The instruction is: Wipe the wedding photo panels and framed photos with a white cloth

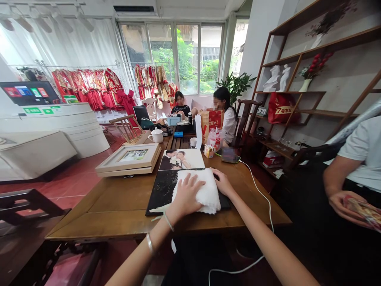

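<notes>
An open photo album [165,184] lies on the wooden table in front of me. Its far page carries a wedding photo [181,159] of a couple; the near page is black, with pale specks and a whitish strip along its lower left edge. A rumpled white cloth [210,194] covers the right part of the black page. My left hand [188,194] lies flat on this cloth, fingers spread. At the album's right edge, my right hand [222,182] grips the border beside the cloth's corner, its lower fingers partly hidden.
Stacked light frames [127,159] lie left of the album, near a white lidded cup [156,135]. A small box [209,151] and a phone [229,155] with a white cable [264,189] lie to the right. Two people sit beyond; another person's hand [347,206] holds a packet.
</notes>
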The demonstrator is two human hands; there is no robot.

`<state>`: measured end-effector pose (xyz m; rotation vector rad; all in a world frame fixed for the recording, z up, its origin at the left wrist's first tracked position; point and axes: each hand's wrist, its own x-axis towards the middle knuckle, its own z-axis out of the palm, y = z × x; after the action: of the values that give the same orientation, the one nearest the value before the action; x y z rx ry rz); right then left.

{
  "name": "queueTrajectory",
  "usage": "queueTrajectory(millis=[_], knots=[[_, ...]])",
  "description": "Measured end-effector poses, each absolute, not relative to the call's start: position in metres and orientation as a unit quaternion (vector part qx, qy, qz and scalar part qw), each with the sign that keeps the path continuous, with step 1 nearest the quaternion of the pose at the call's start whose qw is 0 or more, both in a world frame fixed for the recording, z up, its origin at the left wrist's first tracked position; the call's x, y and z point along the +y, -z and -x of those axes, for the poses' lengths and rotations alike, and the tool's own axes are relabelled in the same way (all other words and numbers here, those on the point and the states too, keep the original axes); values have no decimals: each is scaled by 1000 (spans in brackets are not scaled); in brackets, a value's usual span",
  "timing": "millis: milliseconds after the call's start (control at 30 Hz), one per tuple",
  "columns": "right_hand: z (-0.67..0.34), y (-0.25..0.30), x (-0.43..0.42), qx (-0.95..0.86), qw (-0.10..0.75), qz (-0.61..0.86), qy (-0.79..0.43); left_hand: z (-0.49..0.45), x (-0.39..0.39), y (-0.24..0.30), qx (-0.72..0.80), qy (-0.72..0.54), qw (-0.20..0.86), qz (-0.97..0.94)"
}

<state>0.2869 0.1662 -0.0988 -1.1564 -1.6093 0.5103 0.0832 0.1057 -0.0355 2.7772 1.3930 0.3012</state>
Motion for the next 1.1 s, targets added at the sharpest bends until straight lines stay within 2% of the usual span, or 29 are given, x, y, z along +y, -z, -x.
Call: queueTrajectory(millis=[200,633,900,1100], knots=[[-284,95,164,-676,510,487,-213,-65,67,36,469,-80,28,-879],[-288,99,165,-674,496,512,-192,-83,168,33,472,-97,-8,-876],[-285,96,165,-682,500,496,-197,-53,103,30,426,-79,12,-901],[-285,95,164,-670,504,505,-206,-27,81,29,482,-74,-2,-873]])
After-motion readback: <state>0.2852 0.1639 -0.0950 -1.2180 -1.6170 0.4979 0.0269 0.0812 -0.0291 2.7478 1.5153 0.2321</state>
